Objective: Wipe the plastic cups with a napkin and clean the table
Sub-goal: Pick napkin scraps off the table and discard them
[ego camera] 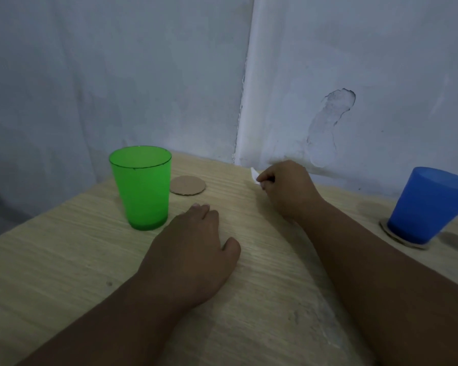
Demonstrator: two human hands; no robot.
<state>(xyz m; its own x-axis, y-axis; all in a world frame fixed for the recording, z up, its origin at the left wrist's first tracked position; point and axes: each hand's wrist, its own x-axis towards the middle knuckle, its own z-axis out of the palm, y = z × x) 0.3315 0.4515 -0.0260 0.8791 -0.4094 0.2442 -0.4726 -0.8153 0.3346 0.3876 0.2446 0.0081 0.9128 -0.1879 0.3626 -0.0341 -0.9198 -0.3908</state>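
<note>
the right hand (pixel 288 190) is closed into a loose fist at the far side of the worktop (pixel 64 260), close to the wall, and it pinches a small white napkin (pixel 255 175); only a corner of the napkin shows past the fingers. the left hand (pixel 193 249) lies flat, palm down, on the wood with the fingers relaxed and together, and it holds nothing.

the green cup (pixel 142 188) stands upright just to the left of the left hand, apart from it, and beside a bare round cardboard coaster (pixel 187 185). the blue cup (pixel 428 204) stands upside down on another coaster (pixel 402 240) at the right edge of the view, well apart from both hands.

to my judgement the step in hand is wiping the worktop, since the napkin is low at the surface and neither cup is held. whether the cups are already wiped, i cannot tell. the next move calls for pressing the napkin flat and sweeping it over the wood, with care not to knock the green cup. dark marks near the blue cup may need a pass too.
</note>
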